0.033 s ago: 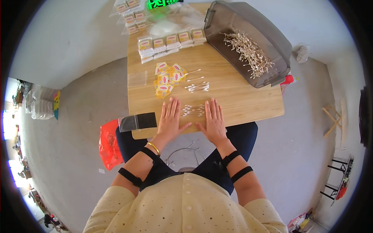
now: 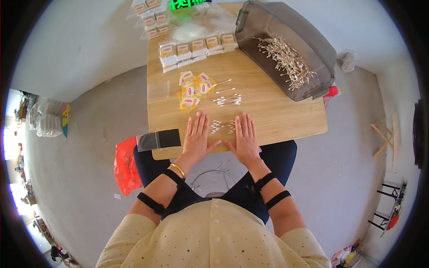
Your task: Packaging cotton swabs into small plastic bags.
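Note:
Flat on the wooden table point(image 2: 286, 118), near its front edge, lie my left hand point(image 2: 195, 139) and my right hand point(image 2: 246, 139), palms down with fingers stretched out. Between them is a row of cotton swabs point(image 2: 222, 127) lying side by side. The swab tips come close to the fingers of both hands; neither hand grips anything. Just beyond is a looser pile of cotton swabs point(image 2: 229, 99), with two single swabs above it. Yellow and white paper cards point(image 2: 190, 91) are heaped to the left of that pile.
A grey translucent bin point(image 2: 257, 60) holding many loose swabs lies tilted at the back right. Packed swab bundles point(image 2: 199, 46) line the back left, near clear plastic bags point(image 2: 187, 32). A black and clear pouch point(image 2: 158, 140) overhangs the left front edge. A red bag point(image 2: 126, 167) hangs below.

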Action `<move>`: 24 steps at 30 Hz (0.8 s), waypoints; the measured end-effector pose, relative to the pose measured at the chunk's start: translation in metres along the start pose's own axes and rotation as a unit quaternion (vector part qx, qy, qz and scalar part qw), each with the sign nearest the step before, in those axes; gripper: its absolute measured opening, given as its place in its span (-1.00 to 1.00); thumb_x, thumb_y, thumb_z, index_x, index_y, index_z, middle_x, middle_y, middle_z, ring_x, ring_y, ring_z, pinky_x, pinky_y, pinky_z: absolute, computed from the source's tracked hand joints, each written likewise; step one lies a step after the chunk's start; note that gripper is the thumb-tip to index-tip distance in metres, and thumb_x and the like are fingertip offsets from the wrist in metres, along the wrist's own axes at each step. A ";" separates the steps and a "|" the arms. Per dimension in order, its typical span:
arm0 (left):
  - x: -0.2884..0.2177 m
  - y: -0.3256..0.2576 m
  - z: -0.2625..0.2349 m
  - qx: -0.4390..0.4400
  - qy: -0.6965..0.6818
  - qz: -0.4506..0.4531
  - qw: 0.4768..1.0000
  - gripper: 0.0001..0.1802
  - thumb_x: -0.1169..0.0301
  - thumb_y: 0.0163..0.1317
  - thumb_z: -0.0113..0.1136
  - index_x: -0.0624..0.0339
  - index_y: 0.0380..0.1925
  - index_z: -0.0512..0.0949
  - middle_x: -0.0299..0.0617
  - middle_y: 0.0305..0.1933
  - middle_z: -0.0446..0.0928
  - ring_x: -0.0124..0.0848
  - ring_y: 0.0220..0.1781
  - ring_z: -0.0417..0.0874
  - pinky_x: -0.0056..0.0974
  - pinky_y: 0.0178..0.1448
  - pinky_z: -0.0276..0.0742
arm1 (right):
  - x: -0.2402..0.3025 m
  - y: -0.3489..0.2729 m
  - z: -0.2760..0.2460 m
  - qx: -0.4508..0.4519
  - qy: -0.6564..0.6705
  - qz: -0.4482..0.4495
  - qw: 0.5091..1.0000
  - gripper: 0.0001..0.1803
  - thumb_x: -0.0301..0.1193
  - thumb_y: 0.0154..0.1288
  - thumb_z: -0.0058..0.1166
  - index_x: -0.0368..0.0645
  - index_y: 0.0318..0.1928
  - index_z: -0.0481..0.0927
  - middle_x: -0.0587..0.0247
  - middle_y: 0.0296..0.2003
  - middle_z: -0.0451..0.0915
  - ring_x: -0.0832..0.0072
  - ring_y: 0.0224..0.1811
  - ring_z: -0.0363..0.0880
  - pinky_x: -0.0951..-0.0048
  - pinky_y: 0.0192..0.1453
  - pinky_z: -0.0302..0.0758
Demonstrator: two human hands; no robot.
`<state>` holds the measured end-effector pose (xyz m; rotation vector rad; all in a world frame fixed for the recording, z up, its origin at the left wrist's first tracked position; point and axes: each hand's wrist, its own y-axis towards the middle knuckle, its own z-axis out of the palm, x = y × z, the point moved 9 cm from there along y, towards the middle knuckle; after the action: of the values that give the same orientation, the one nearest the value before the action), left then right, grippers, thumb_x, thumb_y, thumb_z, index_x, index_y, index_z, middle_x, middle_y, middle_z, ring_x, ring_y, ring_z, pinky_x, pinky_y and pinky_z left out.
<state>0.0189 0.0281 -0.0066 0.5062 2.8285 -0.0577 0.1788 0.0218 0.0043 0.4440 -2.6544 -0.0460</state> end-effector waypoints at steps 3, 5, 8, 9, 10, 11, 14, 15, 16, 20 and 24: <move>-0.001 -0.002 0.008 0.018 0.038 0.008 0.999 0.08 -0.33 0.42 -0.22 0.44 0.56 -0.04 0.13 0.69 -0.12 -0.06 0.74 -0.27 0.13 0.73 -0.41 | 0.015 0.010 0.020 0.018 -0.027 -0.011 0.999 0.04 -0.07 0.29 0.21 -0.30 0.58 -0.02 -0.31 0.58 -0.07 -0.11 0.66 -0.15 -0.03 0.70 -0.12; -0.001 -0.002 0.011 0.026 0.033 0.010 0.999 0.07 -0.34 0.45 -0.33 0.44 0.56 -0.05 0.14 0.69 -0.15 -0.07 0.75 -0.30 0.13 0.72 -0.46 | 0.026 0.013 0.032 0.032 -0.034 -0.020 0.999 0.05 -0.05 0.29 0.20 -0.30 0.58 -0.02 -0.31 0.58 -0.09 -0.11 0.67 -0.18 -0.03 0.70 -0.14; -0.001 -0.003 0.012 0.010 0.046 0.010 0.999 0.06 -0.33 0.45 -0.33 0.44 0.56 -0.04 0.15 0.69 -0.14 -0.07 0.74 -0.29 0.14 0.72 -0.44 | 0.033 0.015 0.038 0.032 -0.069 -0.020 0.997 0.05 -0.03 0.29 0.18 -0.30 0.58 -0.01 -0.30 0.59 -0.13 -0.10 0.68 -0.22 -0.04 0.71 -0.17; -0.001 -0.003 0.010 0.000 0.033 0.013 0.999 0.05 -0.30 0.45 -0.26 0.46 0.55 -0.02 0.17 0.68 -0.12 -0.05 0.74 -0.26 0.15 0.72 -0.43 | 0.033 0.015 0.037 0.026 -0.071 -0.023 0.997 0.03 -0.02 0.30 0.17 -0.30 0.58 0.01 -0.31 0.59 -0.13 -0.11 0.68 -0.22 -0.04 0.71 -0.17; -0.001 -0.004 0.008 -0.011 0.020 0.016 1.000 0.03 -0.27 0.45 -0.20 0.48 0.54 -0.01 0.19 0.67 -0.10 -0.03 0.74 -0.24 0.17 0.71 -0.42 | 0.034 0.015 0.036 0.020 -0.072 -0.026 0.997 0.02 -0.01 0.30 0.15 -0.30 0.58 0.02 -0.31 0.59 -0.13 -0.11 0.68 -0.22 -0.05 0.71 -0.17; -0.001 -0.004 0.008 -0.011 0.020 0.015 1.000 0.03 -0.27 0.45 -0.20 0.48 0.54 -0.01 0.19 0.67 -0.10 -0.03 0.74 -0.24 0.17 0.71 -0.42 | 0.035 0.015 0.036 0.020 -0.071 -0.027 0.997 0.02 -0.01 0.30 0.15 -0.30 0.58 0.02 -0.31 0.59 -0.13 -0.11 0.68 -0.22 -0.05 0.71 -0.17; -0.001 -0.003 0.004 -0.017 0.010 0.013 1.000 0.00 -0.26 0.46 -0.24 0.41 0.55 0.02 0.17 0.67 -0.08 -0.02 0.74 -0.22 0.17 0.71 -0.40 | 0.035 0.015 0.035 0.020 -0.065 -0.021 0.997 0.01 0.00 0.31 0.15 -0.29 0.57 0.05 -0.31 0.59 -0.12 -0.11 0.68 -0.21 -0.05 0.71 -0.16; -0.007 -0.002 0.005 -0.006 0.003 0.044 0.999 -0.03 -0.25 0.47 -0.23 0.37 0.56 0.04 0.13 0.68 -0.07 -0.04 0.73 -0.19 0.16 0.71 -0.38 | 0.035 0.015 0.034 0.010 -0.066 -0.023 0.998 0.01 0.00 0.31 0.15 -0.28 0.57 0.05 -0.31 0.59 -0.11 -0.11 0.67 -0.21 -0.05 0.70 -0.16; -0.013 -0.002 0.005 0.006 -0.005 0.076 0.997 -0.05 -0.24 0.47 -0.22 0.32 0.57 0.05 0.10 0.68 -0.06 -0.05 0.73 -0.17 0.16 0.71 -0.36 | 0.035 0.014 0.032 0.000 -0.066 -0.024 0.998 0.00 0.00 0.31 0.15 -0.27 0.58 0.05 -0.31 0.59 -0.10 -0.11 0.67 -0.20 -0.06 0.70 -0.15; -0.013 -0.002 0.002 0.007 -0.005 0.072 0.997 -0.10 -0.20 0.47 -0.19 0.24 0.58 0.07 0.01 0.68 -0.02 -0.11 0.73 -0.11 0.15 0.72 -0.33 | 0.034 0.015 0.028 -0.002 -0.052 -0.024 0.998 0.00 0.00 0.31 0.16 -0.26 0.58 0.06 -0.29 0.58 -0.08 -0.10 0.67 -0.18 -0.06 0.70 -0.14; -0.013 0.002 -0.002 0.002 0.038 0.077 0.996 -0.11 -0.16 0.47 -0.14 0.24 0.58 0.07 -0.05 0.68 0.00 -0.15 0.72 -0.08 0.15 0.72 -0.31 | 0.029 0.012 0.027 0.032 -0.045 -0.028 0.998 0.02 -0.04 0.30 0.20 -0.28 0.58 0.03 -0.26 0.58 -0.05 -0.07 0.67 -0.17 -0.03 0.71 -0.14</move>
<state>0.0305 0.0255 -0.0014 0.7416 2.8528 -0.0128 0.1393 0.0232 -0.0062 0.5484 -2.7383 0.0006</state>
